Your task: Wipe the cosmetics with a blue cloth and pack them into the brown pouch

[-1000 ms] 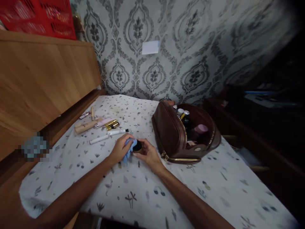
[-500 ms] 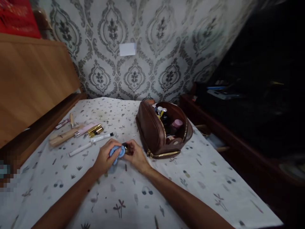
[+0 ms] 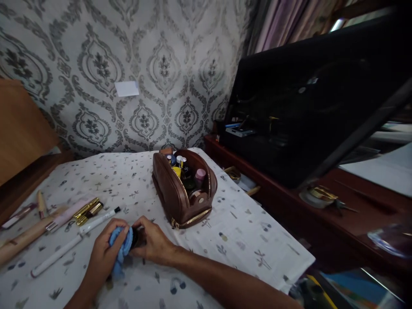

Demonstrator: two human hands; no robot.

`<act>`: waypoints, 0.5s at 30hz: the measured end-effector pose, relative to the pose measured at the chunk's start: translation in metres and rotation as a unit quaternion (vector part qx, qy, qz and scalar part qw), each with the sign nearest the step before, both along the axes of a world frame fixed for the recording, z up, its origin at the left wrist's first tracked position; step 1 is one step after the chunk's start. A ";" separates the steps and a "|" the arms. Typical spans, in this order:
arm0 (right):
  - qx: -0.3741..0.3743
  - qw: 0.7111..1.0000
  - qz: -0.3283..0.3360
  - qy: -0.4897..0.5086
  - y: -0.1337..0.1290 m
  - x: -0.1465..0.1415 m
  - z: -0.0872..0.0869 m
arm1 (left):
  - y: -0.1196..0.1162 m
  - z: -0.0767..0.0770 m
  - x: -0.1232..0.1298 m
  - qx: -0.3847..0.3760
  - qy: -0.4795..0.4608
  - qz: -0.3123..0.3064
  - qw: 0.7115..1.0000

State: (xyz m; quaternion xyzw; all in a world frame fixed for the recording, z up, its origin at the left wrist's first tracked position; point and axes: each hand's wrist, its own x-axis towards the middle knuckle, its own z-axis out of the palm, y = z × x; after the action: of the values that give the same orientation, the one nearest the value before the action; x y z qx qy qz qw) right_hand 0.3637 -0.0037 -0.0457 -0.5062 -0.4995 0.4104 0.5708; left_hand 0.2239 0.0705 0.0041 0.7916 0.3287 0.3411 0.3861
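My left hand [image 3: 102, 249] is wrapped round a bunched light-blue cloth [image 3: 119, 245], part of which hangs below the fingers. Against the cloth sits a small round dark item [image 3: 135, 237], pinched by the fingers of my right hand [image 3: 156, 243]; its kind is mostly hidden. Beyond both hands a brown leather cosmetic bag [image 3: 169, 191] stands unzipped, with several bottles and a pink-capped container [image 3: 200, 175] inside. Left of my hands lie white pen-like tubes [image 3: 58, 256], gold lipstick tubes [image 3: 87, 210], a pink tube [image 3: 69, 213] and brushes [image 3: 28, 236].
A patterned white cloth [image 3: 231, 257] covers the table, its right edge running diagonally. Past that edge are a dark red cabinet [image 3: 350, 206], a large black screen [image 3: 305, 103] and a gold-coloured object [image 3: 323, 194]. A wooden panel [image 3: 22, 128] stands at the left.
The view has turned to the right, so hands, bag and table items sit further left in the picture. Both hands still hold the cloth and dark item together.
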 end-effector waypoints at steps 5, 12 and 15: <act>0.006 1.000 -0.018 0.022 0.000 0.000 0.002 | 0.002 -0.001 0.001 -0.085 -0.023 0.037 0.995; 0.116 0.990 -0.066 -0.037 -0.004 0.004 0.020 | 0.008 -0.008 0.002 -0.165 -0.057 0.060 0.983; 0.128 0.986 -0.088 -0.067 -0.004 0.005 0.018 | 0.014 -0.018 0.000 -0.198 -0.038 0.065 0.977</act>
State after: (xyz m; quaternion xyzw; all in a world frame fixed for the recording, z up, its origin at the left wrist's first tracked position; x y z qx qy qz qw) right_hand 0.3686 -0.0074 -0.0281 -0.4970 -0.5385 0.2568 0.6301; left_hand 0.2235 0.0848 -0.0143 0.6627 0.4255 0.3233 0.5247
